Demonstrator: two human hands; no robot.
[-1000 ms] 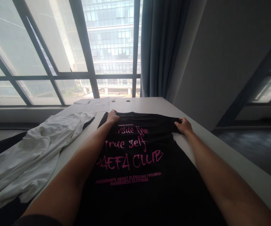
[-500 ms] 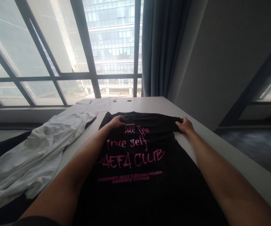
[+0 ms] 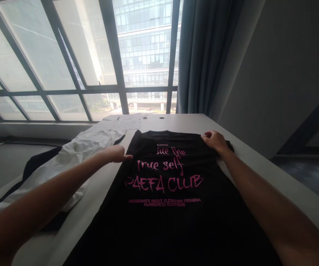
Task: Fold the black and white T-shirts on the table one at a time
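Note:
A black T-shirt (image 3: 176, 221) with pink lettering lies flat on the white table (image 3: 272, 177), its far end towards the window. My right hand (image 3: 216, 141) rests on the shirt's far right corner, fingers curled and pinching the cloth. My left hand (image 3: 116, 153) hovers at the shirt's left edge, fingers stretched out towards the cloth and holding nothing.
A crumpled white garment (image 3: 73, 159) lies on the left of the table, over a dark garment (image 3: 36, 166). White sheets (image 3: 120, 122) lie at the table's far end by two round holes. A window and a blue curtain (image 3: 200, 55) stand behind; a grey wall is to the right.
My left hand has let go of the shirt's far edge and drawn back to the left, off the lettering. My right hand has shifted slightly inward along the far edge. The view has turned left.

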